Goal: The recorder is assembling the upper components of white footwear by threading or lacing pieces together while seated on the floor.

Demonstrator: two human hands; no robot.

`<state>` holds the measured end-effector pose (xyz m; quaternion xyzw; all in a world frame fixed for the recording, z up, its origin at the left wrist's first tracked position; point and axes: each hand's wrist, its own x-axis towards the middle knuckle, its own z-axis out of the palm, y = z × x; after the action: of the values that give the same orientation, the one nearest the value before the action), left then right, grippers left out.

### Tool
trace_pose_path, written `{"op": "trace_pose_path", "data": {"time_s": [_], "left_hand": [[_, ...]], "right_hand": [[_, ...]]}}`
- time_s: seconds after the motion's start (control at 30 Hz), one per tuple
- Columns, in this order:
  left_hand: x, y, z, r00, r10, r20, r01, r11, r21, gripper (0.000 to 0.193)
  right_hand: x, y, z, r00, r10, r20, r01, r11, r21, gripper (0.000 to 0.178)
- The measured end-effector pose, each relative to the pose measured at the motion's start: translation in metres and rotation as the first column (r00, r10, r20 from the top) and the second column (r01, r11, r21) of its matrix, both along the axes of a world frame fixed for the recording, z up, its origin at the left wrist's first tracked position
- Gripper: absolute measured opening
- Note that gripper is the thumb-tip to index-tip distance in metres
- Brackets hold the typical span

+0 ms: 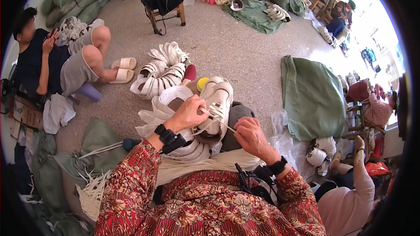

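A white sneaker [222, 94] rests in front of me over my lap, toe pointing away. Across its tongue a pale shoelace [220, 122] runs taut between my two hands. My left hand [189, 112] pinches the lace at the shoe's left side, thumb and fingers closed. Lower on the right, my right hand [254, 137] has its fingers closed on the lace's other stretch. White shoe uppers [151, 116] fan out beside and under my left forearm. A thick bundle of loose pale laces [214, 162] lies across my lap.
Coiled white uppers [159, 72] sit on the floor ahead, near a yellow round lid [202, 84]. A green cloth [313, 98] spreads at right. One person [52, 61] sits at left; others work around the room. A wooden stool [164, 6] stands farther off.
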<state>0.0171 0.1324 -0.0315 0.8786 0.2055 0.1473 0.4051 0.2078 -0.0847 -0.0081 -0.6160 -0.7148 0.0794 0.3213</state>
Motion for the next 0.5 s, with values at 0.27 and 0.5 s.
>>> {"op": "trace_pose_path", "data": {"time_s": [0.27,0.5], "left_hand": [[0.006,-0.023,-0.001,0.991,0.093,0.096,-0.104,0.988,0.117,0.013],[-0.010,-0.065,0.014,0.980,0.116,0.160,-0.175,0.884,0.434,0.016]], "right_hand": [[0.025,-0.066,0.017,0.989,-0.056,-0.139,0.008,0.946,-0.324,0.008],[0.027,-0.046,0.012,0.870,-0.309,-0.385,0.187,0.928,-0.322,0.013]]}}
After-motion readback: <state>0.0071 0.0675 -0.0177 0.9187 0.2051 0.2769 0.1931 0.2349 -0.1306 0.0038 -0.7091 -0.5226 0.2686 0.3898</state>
